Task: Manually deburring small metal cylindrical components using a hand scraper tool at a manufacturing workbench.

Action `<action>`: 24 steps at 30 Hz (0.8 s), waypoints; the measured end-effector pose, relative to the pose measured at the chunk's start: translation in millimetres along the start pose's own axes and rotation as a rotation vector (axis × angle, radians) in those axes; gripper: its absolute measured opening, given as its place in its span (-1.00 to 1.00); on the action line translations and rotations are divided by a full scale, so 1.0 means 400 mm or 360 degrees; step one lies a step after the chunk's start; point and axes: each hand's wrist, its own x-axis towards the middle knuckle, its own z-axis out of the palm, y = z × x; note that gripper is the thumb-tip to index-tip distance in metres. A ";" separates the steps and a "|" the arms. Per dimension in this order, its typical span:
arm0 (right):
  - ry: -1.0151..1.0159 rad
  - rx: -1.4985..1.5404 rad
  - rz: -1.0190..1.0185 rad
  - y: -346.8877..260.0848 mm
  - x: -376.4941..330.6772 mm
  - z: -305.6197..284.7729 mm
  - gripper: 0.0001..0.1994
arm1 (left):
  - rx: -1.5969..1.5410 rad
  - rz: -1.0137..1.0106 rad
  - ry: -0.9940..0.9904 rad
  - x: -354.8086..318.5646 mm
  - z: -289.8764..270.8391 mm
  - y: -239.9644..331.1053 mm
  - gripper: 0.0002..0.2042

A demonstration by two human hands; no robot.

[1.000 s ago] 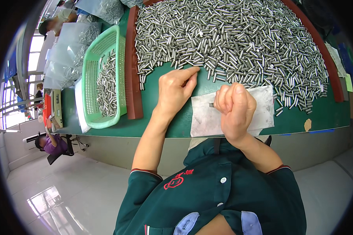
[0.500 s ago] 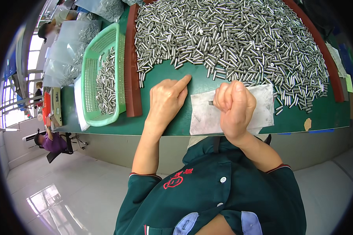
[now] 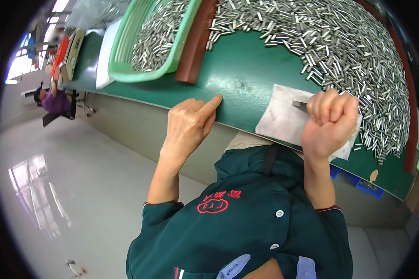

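My right hand [image 3: 329,122] is closed in a fist above a stained white cloth [image 3: 280,117]. The end of a grey metal pin [image 3: 300,105] sticks out of that fist on its left side; the rest is hidden in the fingers. My left hand [image 3: 189,126] is over the near table edge, index finger stretched out and the other fingers curled in. Whatever those curled fingers may hold cannot be seen. A wide heap of short shiny metal pins [image 3: 330,42] covers the far and right part of the green table [image 3: 239,69].
A light green plastic basket [image 3: 116,60] of pins stands at the left, beside a dark red wooden rail [image 3: 191,60]. Beyond it are a scale [image 3: 71,56] and plastic bags [image 3: 95,16]. Blue bins [image 3: 368,187] show below the right table edge. A person in purple [image 3: 56,102] sits far left.
The view has swung left and down, so the table appears tilted. My right hand stays closed around the pin over the cloth. The left hand now appears nearer the table edge, its index finger still out.
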 end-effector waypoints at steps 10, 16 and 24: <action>-0.0021 -0.0064 -0.0009 -0.004 -0.006 0.003 -0.64 | -0.0097 -0.0624 0.0292 -0.182 -0.046 -0.061 -0.83; -0.0019 -0.0103 0.0014 0.000 -0.008 0.008 -0.64 | -0.0595 -0.1167 0.0392 -0.241 -0.023 -0.090 -0.95; -0.0079 -0.0151 -0.0038 0.006 -0.002 0.008 -0.65 | -0.1077 -0.0865 0.0651 -0.162 -0.034 -0.056 -0.87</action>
